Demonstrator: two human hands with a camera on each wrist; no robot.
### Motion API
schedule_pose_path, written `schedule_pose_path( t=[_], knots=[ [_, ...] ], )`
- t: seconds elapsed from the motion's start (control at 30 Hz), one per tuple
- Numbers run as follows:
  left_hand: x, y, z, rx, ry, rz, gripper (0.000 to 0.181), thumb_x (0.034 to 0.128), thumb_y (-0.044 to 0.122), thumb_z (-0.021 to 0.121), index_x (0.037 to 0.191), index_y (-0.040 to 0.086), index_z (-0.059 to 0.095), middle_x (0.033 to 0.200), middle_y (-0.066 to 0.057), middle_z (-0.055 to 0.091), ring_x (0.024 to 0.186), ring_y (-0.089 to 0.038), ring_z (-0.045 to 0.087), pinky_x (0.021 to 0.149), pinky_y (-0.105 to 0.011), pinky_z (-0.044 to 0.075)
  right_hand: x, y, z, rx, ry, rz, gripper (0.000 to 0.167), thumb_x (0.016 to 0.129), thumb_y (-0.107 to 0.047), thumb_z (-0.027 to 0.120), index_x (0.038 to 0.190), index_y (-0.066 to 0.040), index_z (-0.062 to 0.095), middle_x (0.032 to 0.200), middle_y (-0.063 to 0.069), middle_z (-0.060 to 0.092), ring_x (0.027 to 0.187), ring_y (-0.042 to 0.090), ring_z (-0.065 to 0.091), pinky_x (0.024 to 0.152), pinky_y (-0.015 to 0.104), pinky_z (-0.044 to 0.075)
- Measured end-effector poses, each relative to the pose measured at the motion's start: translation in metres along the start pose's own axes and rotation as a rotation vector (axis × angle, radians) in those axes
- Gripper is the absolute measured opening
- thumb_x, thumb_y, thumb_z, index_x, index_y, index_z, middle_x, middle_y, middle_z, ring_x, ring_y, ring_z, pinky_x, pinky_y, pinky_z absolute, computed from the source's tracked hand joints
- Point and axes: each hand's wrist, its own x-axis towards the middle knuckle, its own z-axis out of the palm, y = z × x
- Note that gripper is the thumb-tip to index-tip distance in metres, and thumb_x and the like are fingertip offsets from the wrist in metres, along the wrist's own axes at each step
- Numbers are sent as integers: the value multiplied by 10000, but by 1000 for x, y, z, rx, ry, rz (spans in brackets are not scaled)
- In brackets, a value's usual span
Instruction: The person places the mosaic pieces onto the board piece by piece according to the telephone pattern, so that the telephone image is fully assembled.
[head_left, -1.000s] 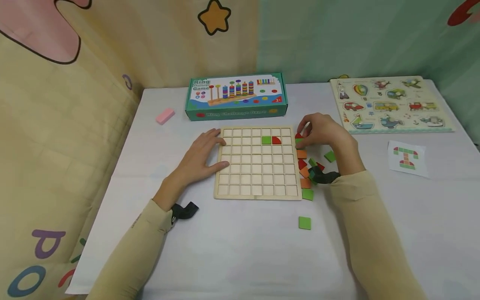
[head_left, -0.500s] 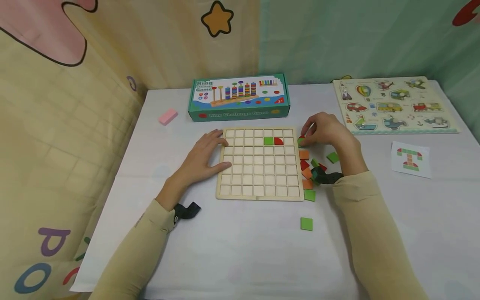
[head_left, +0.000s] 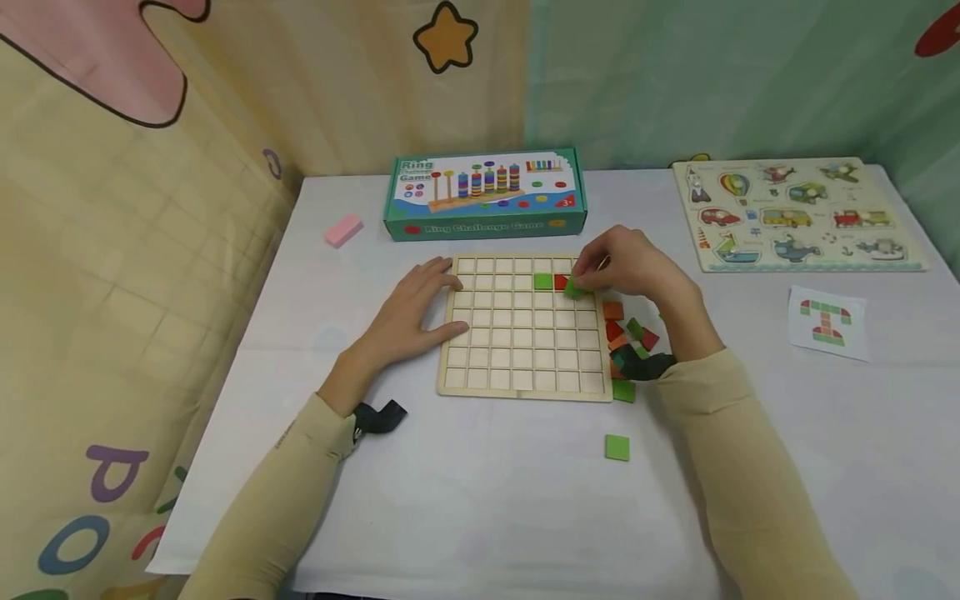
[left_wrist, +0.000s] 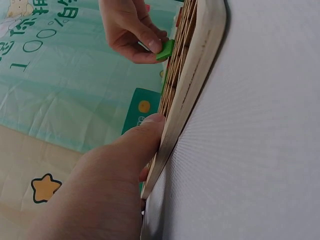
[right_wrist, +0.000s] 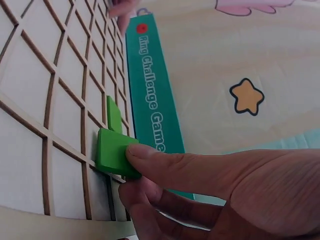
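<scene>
A wooden grid board (head_left: 525, 396) lies flat, with a green square tile (head_left: 543, 282) and a red piece (head_left: 560, 282) in neighbouring cells of an upper row. Just beside the red piece, my right hand (head_left: 626, 262) pinches another green tile (right_wrist: 117, 154) between thumb and fingers, tilted over the board; the fingers partly cover the red piece. My left hand (head_left: 412, 312) rests at the board's left edge with spread, mostly straight fingers; its thumb (left_wrist: 145, 132) touches the rim in the left wrist view.
Loose red, orange and green pieces (head_left: 613, 311) lie along the board's right side, partly under the right wrist. A single green tile (head_left: 617, 447) lies nearer. Around stand a game box (head_left: 486, 227), a pink block (head_left: 343, 231), a picture puzzle (head_left: 810, 262) and a pattern card (head_left: 828, 350).
My right hand has moved left from the loose pieces at the board's right side to above the board, carrying the green tile. The left hand stays at the board's edge. The view has shifted slightly.
</scene>
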Motion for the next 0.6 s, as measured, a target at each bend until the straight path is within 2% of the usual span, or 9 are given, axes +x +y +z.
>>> schedule_pose_path(
  t=[0.23,0.5,0.6],
  knots=[
    [2,0,1,7,-3,5,559,932,502,739,1327,144,572,1689,-122,374,1622,-290,225,1342,-492,126,6,-6,16,-33,0,-25,79,940,-117,795,979,-49,804,918,100,760,895,268,623,763,344,524],
    [1,-2,1,16,4,14,559,931,510,733,1323,147,570,1685,-123,381,1620,-289,231,1343,-479,131,7,-9,18,-49,22,-14,61,903,-101,831,933,-58,801,863,91,751,869,260,623,730,344,525],
    [0,-2,1,17,4,11,559,930,514,732,1322,150,570,1686,-122,380,1620,-291,231,1342,-486,134,6,-8,16,-31,59,-16,70,902,-108,830,936,-54,800,883,104,751,877,267,627,721,340,524]
  ],
)
